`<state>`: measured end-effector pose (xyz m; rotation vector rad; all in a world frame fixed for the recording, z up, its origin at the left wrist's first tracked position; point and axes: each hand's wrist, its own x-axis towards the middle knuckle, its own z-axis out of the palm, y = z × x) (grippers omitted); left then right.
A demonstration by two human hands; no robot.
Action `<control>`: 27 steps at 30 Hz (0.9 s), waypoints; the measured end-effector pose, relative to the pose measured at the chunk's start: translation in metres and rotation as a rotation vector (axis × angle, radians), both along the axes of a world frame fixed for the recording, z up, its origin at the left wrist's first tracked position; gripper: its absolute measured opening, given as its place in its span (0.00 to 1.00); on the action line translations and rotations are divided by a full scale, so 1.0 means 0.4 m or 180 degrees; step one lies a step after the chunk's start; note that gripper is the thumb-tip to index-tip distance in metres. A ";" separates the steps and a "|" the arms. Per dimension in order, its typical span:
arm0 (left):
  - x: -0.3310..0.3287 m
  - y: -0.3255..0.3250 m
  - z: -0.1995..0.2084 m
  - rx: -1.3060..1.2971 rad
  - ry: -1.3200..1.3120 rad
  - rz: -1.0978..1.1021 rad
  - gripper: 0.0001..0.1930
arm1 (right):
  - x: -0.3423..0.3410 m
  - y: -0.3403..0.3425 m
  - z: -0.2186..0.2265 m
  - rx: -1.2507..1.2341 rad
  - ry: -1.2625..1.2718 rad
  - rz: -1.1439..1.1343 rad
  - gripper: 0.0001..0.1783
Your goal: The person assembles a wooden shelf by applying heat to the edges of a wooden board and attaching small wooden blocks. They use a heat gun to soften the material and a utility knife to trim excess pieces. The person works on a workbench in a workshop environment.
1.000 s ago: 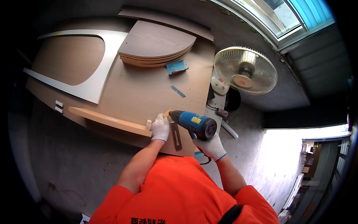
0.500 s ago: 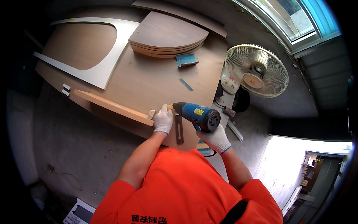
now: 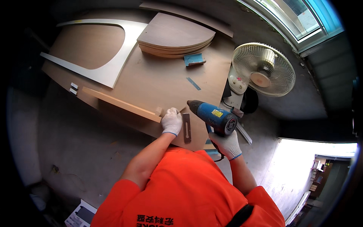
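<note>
My right hand [image 3: 227, 145], in a white knit glove, grips the handle of a blue and black heat gun [image 3: 210, 114]. The gun's nozzle points up and left over the table. My left hand [image 3: 172, 122], gloved too, is closed at the near end of a long narrow wooden board [image 3: 123, 104]. A thin tan strip [image 3: 182, 109] sticks out from its fingers toward the nozzle, with a gap between them; the fingers hide the rest. Close to my left hand, a dark slotted metal blade [image 3: 187, 128] lies flat near the table edge.
On the brown table [image 3: 162, 79] lie a stack of curved panels [image 3: 176, 32], a white cut-out frame [image 3: 113, 70], a blue sheet piece [image 3: 194, 59] and a small flat blade [image 3: 193, 83]. A fan [image 3: 263, 70] stands to the right, below a window [image 3: 295, 19].
The heat gun has moved right and down, away from my left hand. Its nozzle, close to the strip before, is now apart from it. The whole view has shifted slightly.
</note>
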<state>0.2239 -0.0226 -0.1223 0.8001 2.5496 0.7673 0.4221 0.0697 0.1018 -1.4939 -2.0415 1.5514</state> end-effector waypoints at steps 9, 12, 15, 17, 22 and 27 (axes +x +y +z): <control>-0.060 -0.416 0.098 0.0452 -0.2218 0.0992 0.09 | 0.054 -0.062 0.099 -0.0288 -0.0457 0.0714 0.23; -0.200 -0.538 0.090 0.0875 -0.2300 0.1575 0.10 | 0.020 -0.109 0.040 -0.0309 -0.0208 0.1320 0.22; -0.341 -0.573 0.112 0.0806 -0.2088 0.1225 0.11 | -0.065 -0.179 0.028 -0.0178 -0.0581 0.1706 0.20; -0.443 -0.573 0.112 0.0744 -0.1797 0.0652 0.10 | -0.117 -0.224 0.011 -0.0064 -0.0559 0.1833 0.19; -0.657 -0.533 0.035 0.0410 0.0354 -0.1599 0.10 | -0.227 -0.362 -0.035 0.0076 -0.0691 0.1831 0.20; -0.672 -0.516 0.087 0.0382 -0.0100 -0.1981 0.05 | -0.290 -0.491 -0.013 0.0278 -0.0796 0.1282 0.22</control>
